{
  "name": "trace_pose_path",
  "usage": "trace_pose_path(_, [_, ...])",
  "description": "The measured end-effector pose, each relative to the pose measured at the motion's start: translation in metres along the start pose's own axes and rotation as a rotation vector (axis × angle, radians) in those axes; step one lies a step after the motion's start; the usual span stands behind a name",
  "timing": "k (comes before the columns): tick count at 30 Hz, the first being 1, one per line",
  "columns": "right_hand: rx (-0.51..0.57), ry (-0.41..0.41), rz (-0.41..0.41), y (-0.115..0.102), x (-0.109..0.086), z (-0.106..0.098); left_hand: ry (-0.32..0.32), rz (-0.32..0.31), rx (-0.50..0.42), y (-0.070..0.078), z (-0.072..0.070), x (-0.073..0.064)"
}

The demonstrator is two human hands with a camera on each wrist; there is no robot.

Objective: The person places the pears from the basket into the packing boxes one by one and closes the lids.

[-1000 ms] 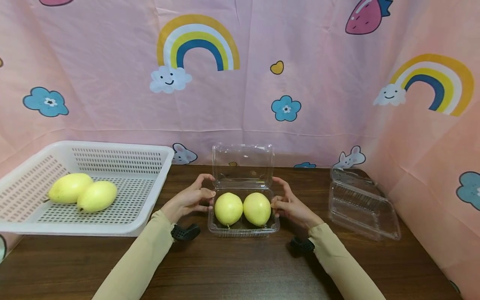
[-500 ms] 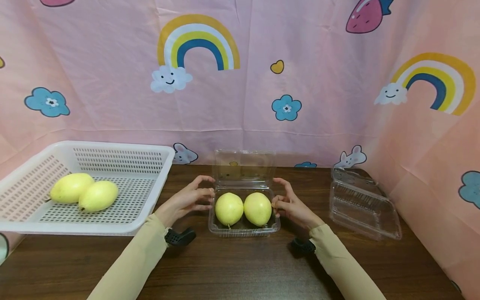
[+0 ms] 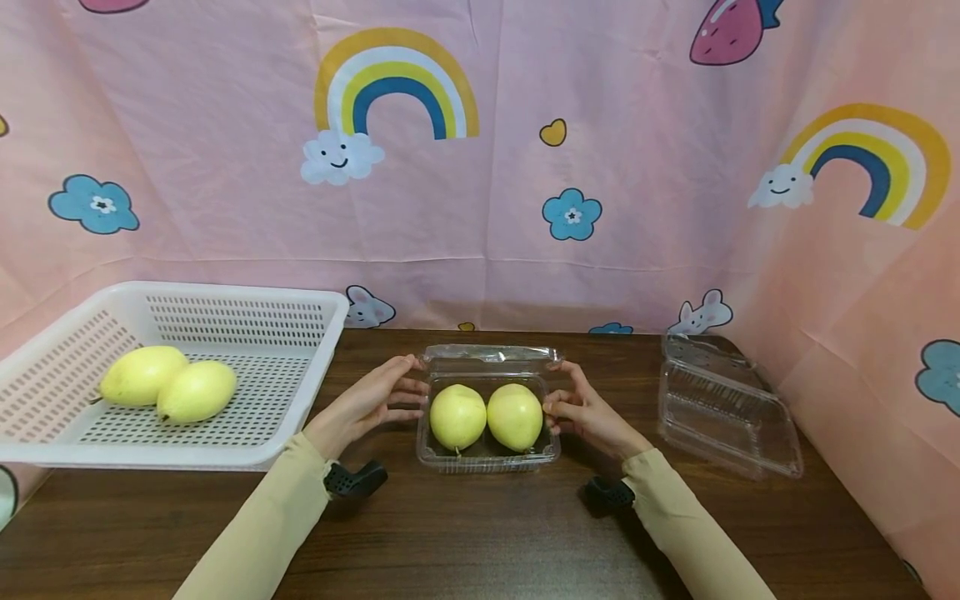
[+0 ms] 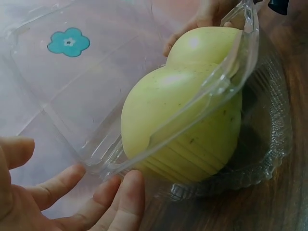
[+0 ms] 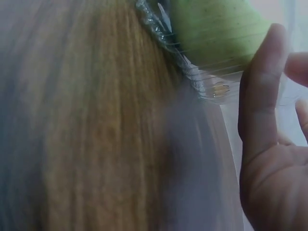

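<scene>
Two yellow-green pears (image 3: 457,418) sit side by side in a clear plastic clamshell box (image 3: 480,463). Its hinged lid (image 3: 487,355) tilts toward me at the back. My left hand (image 3: 360,406) is at the box's left, fingers spread; the index fingertip is by the lid's left corner. In the left wrist view the left hand's fingers (image 4: 91,197) are extended near the hinge end. At the box's right, my right hand (image 3: 592,417) has its index finger at the lid's right corner and its other fingertips against the side. The right thumb (image 5: 262,91) is straight beside the wall.
A white perforated basket (image 3: 309,375) on the left holds two more pears (image 3: 197,392). Another clear clamshell box (image 3: 727,408), with its lid raised, stands at the right. Pink printed cloth (image 3: 510,208) hangs behind the dark wooden table (image 3: 480,533).
The lid has swung down toward me from near upright. My left hand has shifted slightly, its index fingertip now by the lid corner. The right hand stays almost in place.
</scene>
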State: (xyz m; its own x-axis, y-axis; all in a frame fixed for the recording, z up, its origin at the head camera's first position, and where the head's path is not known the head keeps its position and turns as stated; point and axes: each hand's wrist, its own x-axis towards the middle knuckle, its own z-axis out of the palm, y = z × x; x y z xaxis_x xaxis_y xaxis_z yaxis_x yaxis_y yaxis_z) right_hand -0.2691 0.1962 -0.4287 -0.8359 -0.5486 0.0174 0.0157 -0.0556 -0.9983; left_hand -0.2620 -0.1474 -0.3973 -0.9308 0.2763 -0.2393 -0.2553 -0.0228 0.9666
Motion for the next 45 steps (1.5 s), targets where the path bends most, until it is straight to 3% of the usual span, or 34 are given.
trace_pose_path(10, [-0.078,0.027,-0.034,-0.002,-0.001,0.001,0.003,-0.007,0.038,0.0,0.002,-0.002])
trace_pose_path(20, [0.022,0.119,0.035,-0.012,-0.003,0.009,-0.036,0.016,0.052,-0.004,0.002,-0.006])
trace_pose_path(34, [-0.038,0.105,0.049,-0.014,-0.013,0.013,-0.174,0.073,0.119,-0.005,-0.002,-0.017])
trace_pose_path(45, [-0.204,0.107,-0.064,-0.01,-0.021,0.014,-0.265,0.104,0.183,-0.004,-0.005,-0.027])
